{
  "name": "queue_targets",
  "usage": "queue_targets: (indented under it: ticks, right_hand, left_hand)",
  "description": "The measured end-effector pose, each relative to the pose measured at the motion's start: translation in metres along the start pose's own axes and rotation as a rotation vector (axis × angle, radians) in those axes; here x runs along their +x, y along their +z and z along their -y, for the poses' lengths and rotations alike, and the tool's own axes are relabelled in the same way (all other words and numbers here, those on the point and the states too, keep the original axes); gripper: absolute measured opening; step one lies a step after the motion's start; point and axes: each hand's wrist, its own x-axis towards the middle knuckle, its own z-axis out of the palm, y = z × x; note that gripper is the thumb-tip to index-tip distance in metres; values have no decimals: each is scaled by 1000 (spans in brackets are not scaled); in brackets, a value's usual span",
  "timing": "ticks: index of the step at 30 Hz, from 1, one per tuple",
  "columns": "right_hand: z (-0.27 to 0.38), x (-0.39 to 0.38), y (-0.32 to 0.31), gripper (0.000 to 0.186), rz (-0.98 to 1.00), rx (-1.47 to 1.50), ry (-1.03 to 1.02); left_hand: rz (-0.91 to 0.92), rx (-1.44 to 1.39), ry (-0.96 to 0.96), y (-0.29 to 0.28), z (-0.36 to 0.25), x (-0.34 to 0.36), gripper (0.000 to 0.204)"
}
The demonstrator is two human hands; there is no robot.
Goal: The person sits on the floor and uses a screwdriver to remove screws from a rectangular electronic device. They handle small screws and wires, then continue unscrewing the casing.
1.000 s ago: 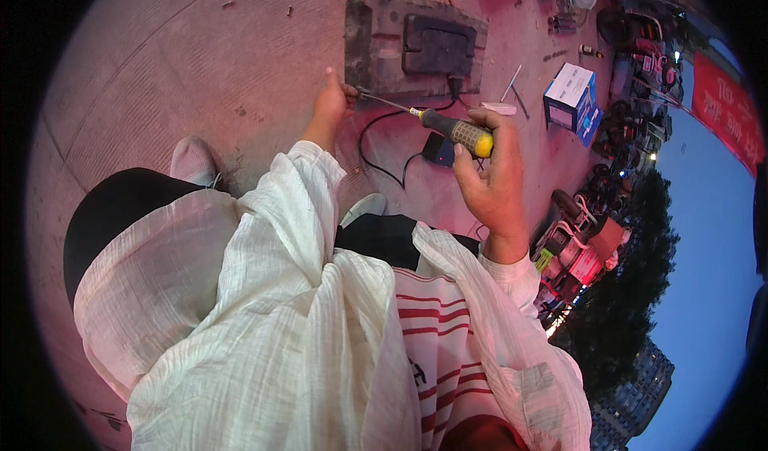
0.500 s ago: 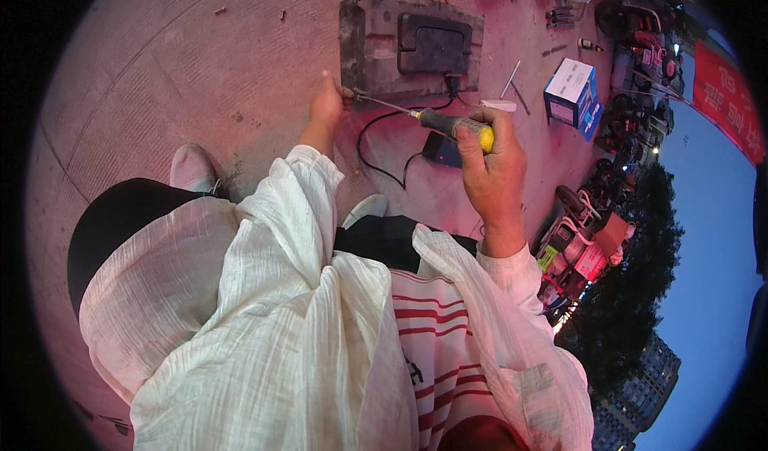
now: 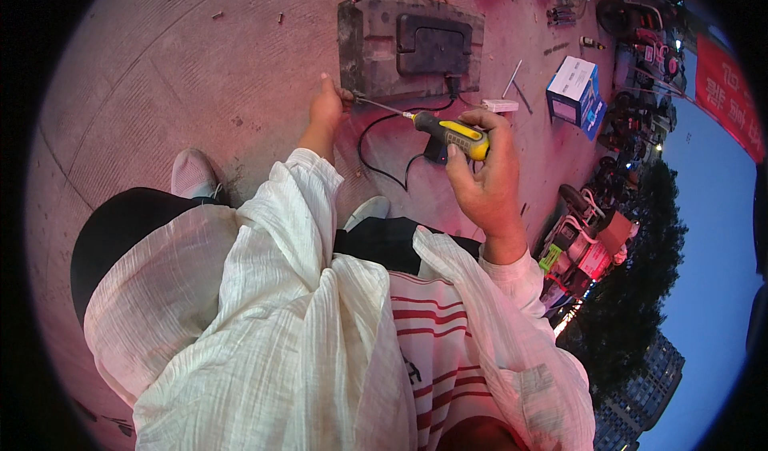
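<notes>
My right hand (image 3: 492, 191) grips the yellow and grey handle of a screwdriver (image 3: 454, 135). Its thin metal shaft points left to the fingertips of my left hand (image 3: 326, 111). Those fingers are closed around something small at the screwdriver's tip that I cannot make out; one finger sticks up. Just beyond both hands lies a dusty dark grey case (image 3: 372, 47) with a black carrying handle (image 3: 434, 45), probably a battery. A black cable (image 3: 362, 149) runs from a plug on its near side and loops over the ground. Behind the screwdriver handle, a black box (image 3: 436, 150) is mostly hidden.
Right of the case lie a T-shaped metal tool (image 3: 512, 79) and a small white block (image 3: 500, 105). Farther right stands a blue and white carton (image 3: 574, 91). Parked scooters (image 3: 580, 247) line the right side. My shoe (image 3: 194, 173) rests on the concrete at left.
The screwdriver handle has turned about its length, so a yellow strip now faces up. My right thumb and fingers have shifted on it. My left hand has hardly moved.
</notes>
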Motion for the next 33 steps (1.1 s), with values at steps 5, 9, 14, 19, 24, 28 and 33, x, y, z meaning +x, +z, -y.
queue_targets:
  ticks: [5,9,14,19,24,28,33]
  right_hand:
    - [11,3,-7,38,104,-201,143]
    - [4,1,-2,37,13,-20,50]
    - [13,3,-7,35,131,-126,246]
    - [6,0,-3,33,53,-33,101]
    - [21,7,-10,34,187,-135,446]
    - [8,1,-5,34,52,-40,179]
    - [17,6,-9,33,129,-118,411]
  left_hand:
    - [-3,-19,5,-2,2,3,59]
    - [3,-41,2,-1,4,6,57]
    - [-6,-42,19,-5,6,9,56]
    - [-14,-34,12,-2,5,7,58]
    - [-83,-5,76,-2,10,16,80]
    - [-83,-5,85,-1,12,16,79]
    - [-44,-42,31,0,0,0,65]
